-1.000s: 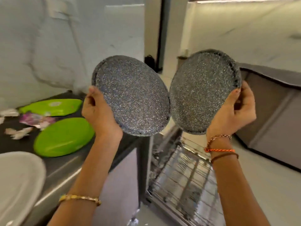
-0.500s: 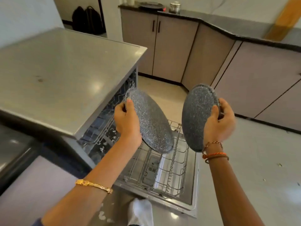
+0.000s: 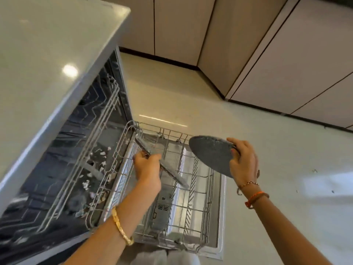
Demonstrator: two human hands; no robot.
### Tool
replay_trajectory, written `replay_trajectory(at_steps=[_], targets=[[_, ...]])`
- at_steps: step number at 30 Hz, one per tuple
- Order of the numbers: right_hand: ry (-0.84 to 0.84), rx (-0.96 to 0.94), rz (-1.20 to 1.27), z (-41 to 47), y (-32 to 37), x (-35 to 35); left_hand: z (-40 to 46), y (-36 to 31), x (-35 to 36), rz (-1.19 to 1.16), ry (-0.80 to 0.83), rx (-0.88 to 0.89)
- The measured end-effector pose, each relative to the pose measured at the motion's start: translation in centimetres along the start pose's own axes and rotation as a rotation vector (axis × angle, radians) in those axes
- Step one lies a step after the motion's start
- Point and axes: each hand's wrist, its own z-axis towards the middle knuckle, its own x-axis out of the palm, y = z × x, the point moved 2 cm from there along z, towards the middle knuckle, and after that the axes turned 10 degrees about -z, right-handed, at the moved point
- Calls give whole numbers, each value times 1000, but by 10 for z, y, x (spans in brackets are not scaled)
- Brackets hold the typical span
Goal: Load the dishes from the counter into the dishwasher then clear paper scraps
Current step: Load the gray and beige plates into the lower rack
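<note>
My left hand [image 3: 147, 167] grips a grey speckled plate [image 3: 172, 174] by its rim and holds it edge-on, low inside the pulled-out lower rack [image 3: 202, 197] of the open dishwasher [image 3: 63, 153]. A second grey speckled plate [image 3: 212, 154] is held by my right hand [image 3: 243, 159] at its right rim, tilted, above the rack's far right side. The rack's wire tines stand around the left plate; I cannot tell whether the plate touches them.
The dishwasher's grey top [image 3: 44, 60] fills the upper left. Small paper scraps [image 3: 95, 169] lie inside the machine's tub. The open door [image 3: 219, 226] lies flat under the rack. Beige cabinets [image 3: 267, 54] line the far wall across a pale floor [image 3: 286, 169].
I have turned from the counter to the dishwasher. Both plates came down from chest height; the left one now sits low in the lower rack, the right one hangs just above it.
</note>
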Motion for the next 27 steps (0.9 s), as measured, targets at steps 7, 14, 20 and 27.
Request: replay_trajectory(at_steps=[7, 14, 20, 27], targets=[[28, -65, 31, 61, -40, 99, 73, 56, 7, 0, 54, -2], [137, -186, 8, 101, -77, 180, 128, 105, 25, -84, -37, -25], [173, -265, 20, 124, -85, 203, 140, 113, 54, -105, -89, -75], [157, -362, -3, 137, -84, 212, 147, 114, 78, -107, -96, -75]])
